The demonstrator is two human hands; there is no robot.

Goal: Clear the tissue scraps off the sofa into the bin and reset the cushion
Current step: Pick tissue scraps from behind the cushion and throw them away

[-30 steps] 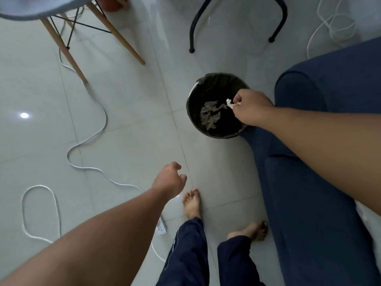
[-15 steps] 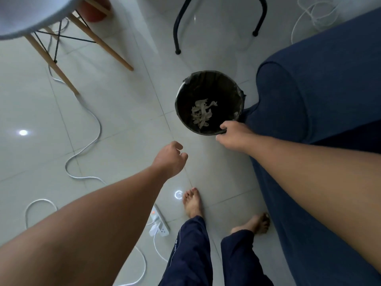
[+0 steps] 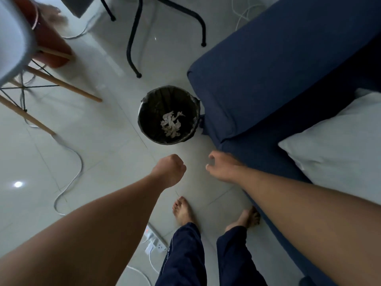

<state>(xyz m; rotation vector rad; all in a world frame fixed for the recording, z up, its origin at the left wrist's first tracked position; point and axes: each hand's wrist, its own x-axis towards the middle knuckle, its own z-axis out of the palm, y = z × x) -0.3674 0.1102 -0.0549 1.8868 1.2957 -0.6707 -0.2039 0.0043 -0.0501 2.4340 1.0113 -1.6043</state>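
Looking down, I saw the navy sofa (image 3: 278, 65) filling the right side, its armrest end just beside the bin (image 3: 144, 124) on the tiled floor (image 3: 92, 141). White cushion (image 3: 340, 141) lay on the sofa seat at the right edge. Bin was black-lined, with the tissue scraps (image 3: 171, 124) piled at its bottom. Both hands hung over the floor, short of the bin, well clear of the cushion. Left hand (image 3: 169, 170): grip closed in a fist, nothing visible in it. Right hand (image 3: 221, 166): blurred, fingers loosely apart, holding nothing.
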